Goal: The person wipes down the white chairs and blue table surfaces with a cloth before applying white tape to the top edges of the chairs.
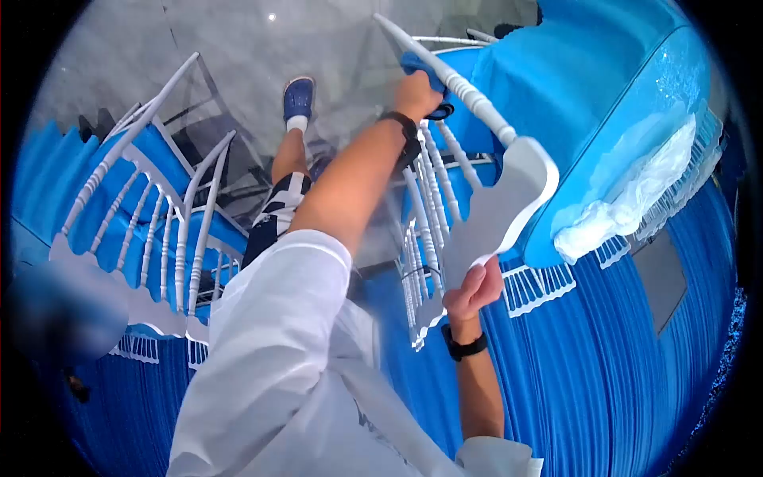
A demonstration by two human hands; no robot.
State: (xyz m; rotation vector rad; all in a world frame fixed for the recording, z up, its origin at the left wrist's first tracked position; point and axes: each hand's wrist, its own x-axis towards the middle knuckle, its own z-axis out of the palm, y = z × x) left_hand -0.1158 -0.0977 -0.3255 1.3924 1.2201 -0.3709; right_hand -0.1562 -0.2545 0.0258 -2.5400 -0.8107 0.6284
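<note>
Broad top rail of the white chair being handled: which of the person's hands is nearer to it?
Right. The right hand touches the edge of the top rail; the left hand is farther off, beside the side post, holding a blue cloth.

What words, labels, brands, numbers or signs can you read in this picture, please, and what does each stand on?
No text can be read.
White shirt: dark marks on the front, too small and creased to make out.
Black wristbands: no legible lettering on either.
White chair in the hands: no lettering visible.
</note>
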